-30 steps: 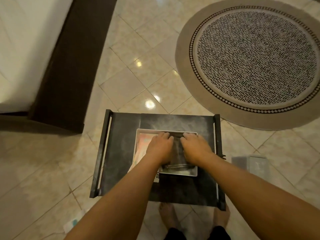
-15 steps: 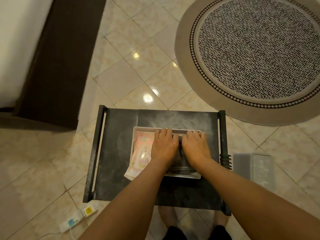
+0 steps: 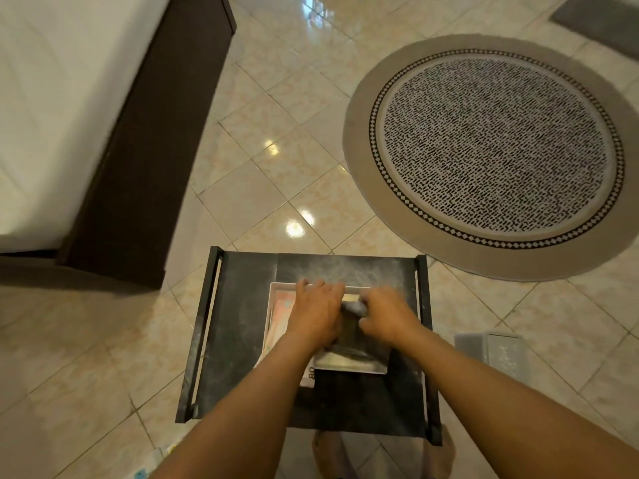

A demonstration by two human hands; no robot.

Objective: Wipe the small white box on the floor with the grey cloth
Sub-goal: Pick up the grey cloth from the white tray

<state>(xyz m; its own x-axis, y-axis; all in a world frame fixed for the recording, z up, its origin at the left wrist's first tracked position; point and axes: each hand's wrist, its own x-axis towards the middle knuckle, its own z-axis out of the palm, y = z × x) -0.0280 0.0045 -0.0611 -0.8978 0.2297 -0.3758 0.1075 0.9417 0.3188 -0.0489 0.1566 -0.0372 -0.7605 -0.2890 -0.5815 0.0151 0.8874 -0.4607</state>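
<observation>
The small white box [image 3: 494, 354] lies on the floor tiles just right of a low black table [image 3: 238, 326]. On the table stands a white tray [image 3: 349, 367]. Inside it lies a dark grey folded cloth [image 3: 352, 335]. My left hand [image 3: 316, 314] rests flat over the tray's left part, fingers stretched to the far rim. My right hand [image 3: 385, 318] is blurred, with its fingers curled around a grey fold of the cloth. Both hands are well apart from the box on the floor.
A pink packet [image 3: 278, 318] lies in the tray's left side, partly under my left hand. A round patterned rug [image 3: 491, 150] covers the floor at far right. A dark bed frame [image 3: 138, 160] with a white mattress stands at left. My feet are under the table's near edge.
My right hand has gone from flat to curled around the cloth's fold. My left hand stays flat on the tray. The camera has tilted up, so more of the floor ahead shows.
</observation>
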